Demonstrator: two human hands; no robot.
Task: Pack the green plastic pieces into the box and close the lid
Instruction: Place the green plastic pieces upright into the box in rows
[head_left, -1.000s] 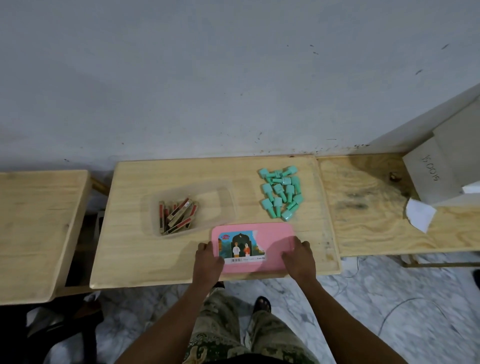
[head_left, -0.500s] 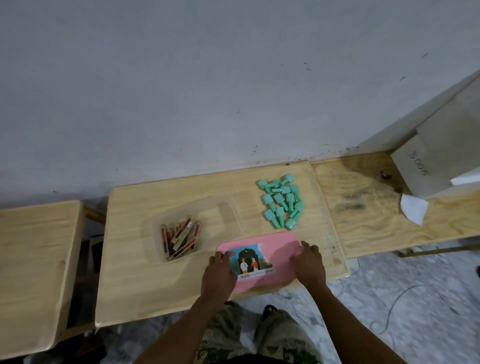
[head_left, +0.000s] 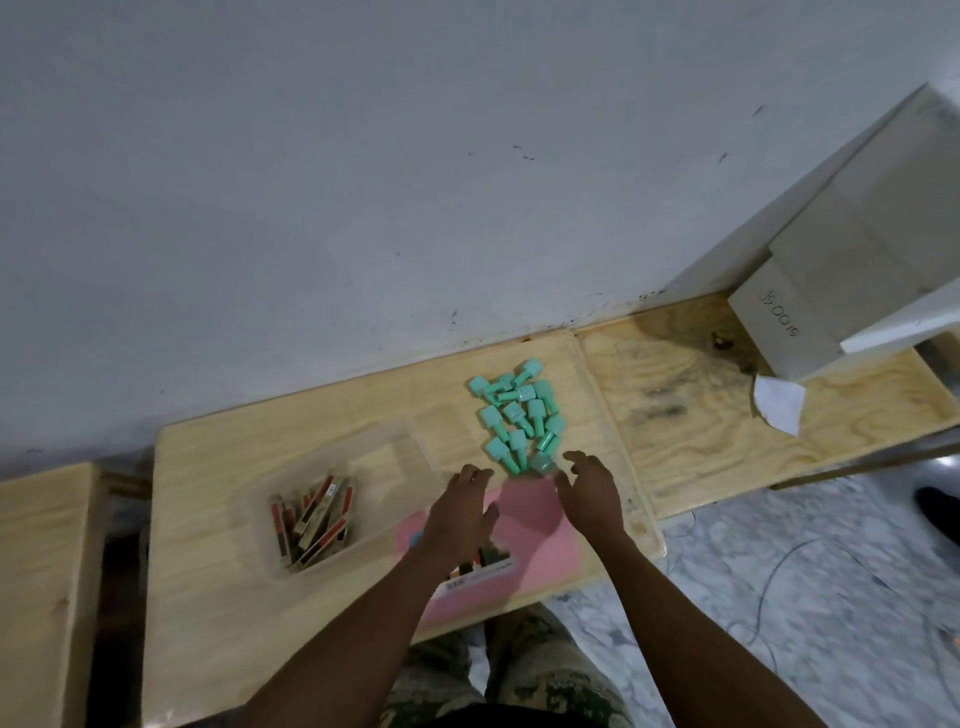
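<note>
A heap of several green plastic pieces (head_left: 519, 418) lies on the wooden table (head_left: 218, 467) near the wall. A clear plastic box (head_left: 332, 493) to its left holds several red and tan sticks. The pink lid (head_left: 540, 540), with a picture label, lies flat at the table's front edge. My left hand (head_left: 460, 514) hovers over the lid with fingers apart, holding nothing. My right hand (head_left: 589, 493) is open too, its fingertips close to the nearest green pieces.
A second plywood table (head_left: 727, 426) adjoins on the right, with grey cardboard boxes (head_left: 831, 291) and a white paper scrap (head_left: 779, 402). Another wooden table (head_left: 41, 571) stands to the left across a gap. A grey wall runs behind.
Both hands have left the sides of the pink lid and moved forward toward the green pieces. The camera has tilted, so the table sits lower in view.
</note>
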